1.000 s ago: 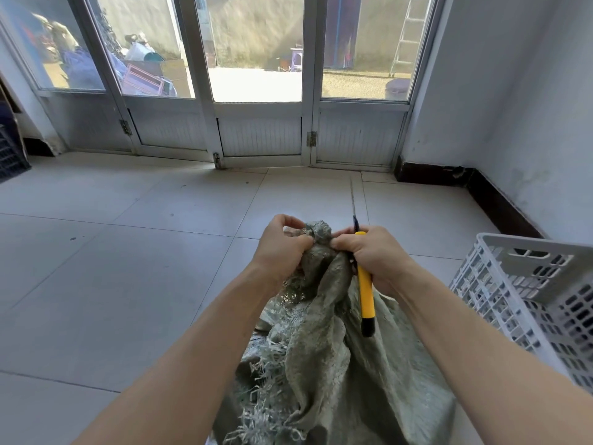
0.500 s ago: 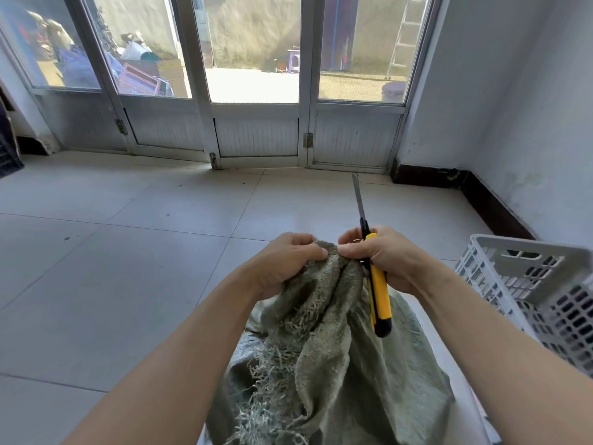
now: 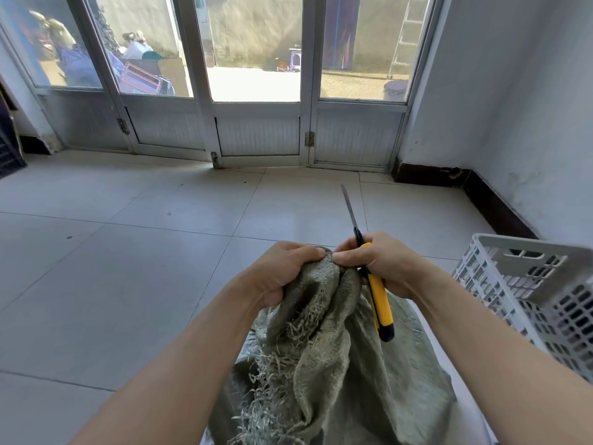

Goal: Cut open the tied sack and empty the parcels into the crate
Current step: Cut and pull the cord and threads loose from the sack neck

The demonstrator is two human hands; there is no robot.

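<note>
At lower centre-left of the frame, the left grip (image 3: pixel 282 271), a bare hand, is clenching the bunched neck of the sack (image 3: pixel 321 364), seemingly holding the cloth up off the floor (image 3: pixel 128 268) so it is staying taut for cutting. The sack is slumping beneath both hands at bottom centre with its frayed edge dangling. No parcels are showing, and any tie is hiding among the fingers. Just right of the neck, the right grip (image 3: pixel 385 268) is curling round a yellow knife (image 3: pixel 380 303), thumb touching the cloth. The blade is pointing up and away toward the doors (image 3: pixel 256 130), probably to keep the edge clear of the other hand. The crate (image 3: pixel 529 284) is waiting at the right edge, near the sack and handy for tipping.
</note>
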